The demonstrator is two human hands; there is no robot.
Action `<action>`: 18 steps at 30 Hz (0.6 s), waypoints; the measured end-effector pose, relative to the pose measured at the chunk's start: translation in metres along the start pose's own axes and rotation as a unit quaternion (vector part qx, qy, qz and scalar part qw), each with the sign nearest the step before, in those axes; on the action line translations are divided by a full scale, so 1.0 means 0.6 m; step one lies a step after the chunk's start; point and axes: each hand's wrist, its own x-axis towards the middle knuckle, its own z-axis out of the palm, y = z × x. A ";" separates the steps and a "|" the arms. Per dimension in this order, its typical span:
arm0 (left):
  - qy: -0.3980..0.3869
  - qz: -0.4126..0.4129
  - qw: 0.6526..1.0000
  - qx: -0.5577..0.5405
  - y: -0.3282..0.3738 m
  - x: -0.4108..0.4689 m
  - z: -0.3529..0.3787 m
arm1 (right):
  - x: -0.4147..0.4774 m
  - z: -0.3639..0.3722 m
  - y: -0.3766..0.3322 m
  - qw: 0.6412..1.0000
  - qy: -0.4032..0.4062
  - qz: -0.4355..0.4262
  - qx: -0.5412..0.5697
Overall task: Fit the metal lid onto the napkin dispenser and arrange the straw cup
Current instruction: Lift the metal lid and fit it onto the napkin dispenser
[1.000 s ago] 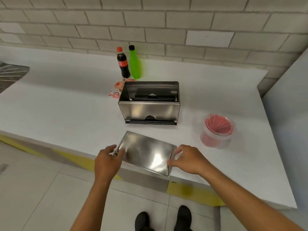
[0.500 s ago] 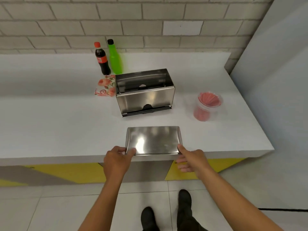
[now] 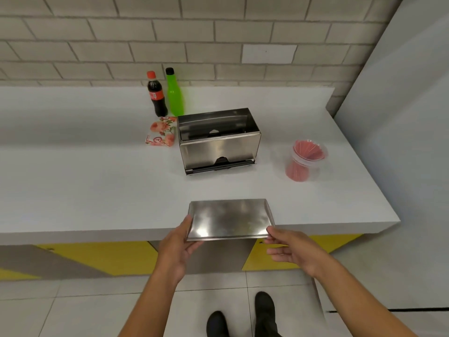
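Observation:
The flat metal lid (image 3: 229, 218) hangs over the counter's front edge, held at both short ends. My left hand (image 3: 178, 244) grips its left end with the thumb on top and fingers underneath. My right hand (image 3: 289, 246) pinches the lid's near right corner. Farther back on the white counter (image 3: 85, 186) stands the steel napkin dispenser (image 3: 218, 147), its top open. A clear plastic straw cup (image 3: 305, 161) full of red straws sits to the right of the dispenser.
A cola bottle (image 3: 156, 94) and a green bottle (image 3: 174, 93) stand behind the dispenser by the brick wall. A floral napkin pack (image 3: 161, 134) lies at the dispenser's left. A grey panel (image 3: 401, 117) bounds the counter on the right.
The lid has come off the counter surface and slid toward me past the front edge. Both hands have closed on its ends, and my view has swung to the right.

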 end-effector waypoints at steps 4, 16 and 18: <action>-0.056 -0.021 0.995 0.083 0.004 -0.006 -0.005 | -0.011 -0.017 -0.012 0.998 -0.039 0.006 -0.049; -0.109 0.140 0.966 0.188 0.084 -0.039 0.003 | -0.018 0.016 -0.096 0.976 0.077 -0.198 -0.040; -0.097 0.198 0.952 0.214 0.112 -0.040 0.013 | -0.019 0.023 -0.129 0.966 0.093 -0.236 -0.054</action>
